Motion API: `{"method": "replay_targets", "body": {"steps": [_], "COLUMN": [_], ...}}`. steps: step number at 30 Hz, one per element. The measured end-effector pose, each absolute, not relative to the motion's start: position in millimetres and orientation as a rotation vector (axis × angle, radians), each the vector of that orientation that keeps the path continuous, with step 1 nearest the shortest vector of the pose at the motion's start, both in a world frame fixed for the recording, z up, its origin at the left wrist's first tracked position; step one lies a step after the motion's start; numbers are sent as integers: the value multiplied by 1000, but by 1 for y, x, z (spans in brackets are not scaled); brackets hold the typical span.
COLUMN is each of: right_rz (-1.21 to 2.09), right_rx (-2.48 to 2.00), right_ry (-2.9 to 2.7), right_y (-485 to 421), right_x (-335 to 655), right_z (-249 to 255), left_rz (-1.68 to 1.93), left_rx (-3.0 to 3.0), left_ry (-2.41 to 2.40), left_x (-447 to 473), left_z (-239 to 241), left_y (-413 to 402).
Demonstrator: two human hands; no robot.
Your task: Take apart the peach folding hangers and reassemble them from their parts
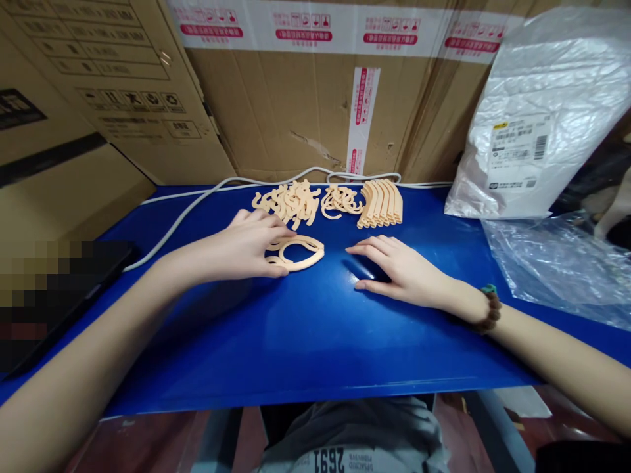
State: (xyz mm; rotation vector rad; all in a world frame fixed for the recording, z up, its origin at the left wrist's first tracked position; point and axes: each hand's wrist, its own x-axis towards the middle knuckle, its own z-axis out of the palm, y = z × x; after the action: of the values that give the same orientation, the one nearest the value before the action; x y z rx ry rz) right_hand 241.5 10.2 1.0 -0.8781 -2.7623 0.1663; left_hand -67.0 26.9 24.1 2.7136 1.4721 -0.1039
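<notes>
Through the head camera I observe two bare hands above a blue table [296, 348]. The left hand [244, 243] covers the left end of a pale plastic frame [304, 265]. This frame lies flat near the middle of the table: its curved sides converge at a point on the right, and a rounded inner edge shows beside the thumb. The left thumb lies along the near side and the fingers reach over the far side, thumb and fingers apart. I cannot tell whether they pinch the frame, as the palm hides the contact.

The right hand [409, 272] is positioned to the right of the frame, clear of it. Its thumb and index finger are spread, with a gap between them facing left; the other fingers lie close together behind the index. I cannot tell whether the fingertips touch the table. A brown bracelet [490, 311] encircles the right wrist.

Three groups of matching plastic parts sit beyond the hands. From left to right: a loose heap of hooks [296, 200], a smaller heap of curved pieces [344, 199], and a row of bent strips [382, 203] — aligned side by side. A white cable [231, 179] runs behind them, in front of a cardboard box [296, 98]. At the right edge, a white bag [557, 98] leans upright — clear plastic film [557, 263] lies just before it.
</notes>
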Motion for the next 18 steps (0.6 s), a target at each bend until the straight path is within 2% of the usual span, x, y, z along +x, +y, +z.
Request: {"method": "replay_targets", "body": {"steps": [5,14,18], "right_rz": [176,170,172], "right_rx": [-866,-866,-867], "right_ry": [-2775,-2785,-2790], "right_y": [10,10,10], "right_x": [242,241,241], "right_z": [2,2,3], "left_rz": [-260,-247,-120], "left_rx": [2647,2680,2702], "left_ry": [1508,1504,1522], "left_x": [-79,-90,-92], "left_z": [30,28,23], "left_y": [33,41,44]}}
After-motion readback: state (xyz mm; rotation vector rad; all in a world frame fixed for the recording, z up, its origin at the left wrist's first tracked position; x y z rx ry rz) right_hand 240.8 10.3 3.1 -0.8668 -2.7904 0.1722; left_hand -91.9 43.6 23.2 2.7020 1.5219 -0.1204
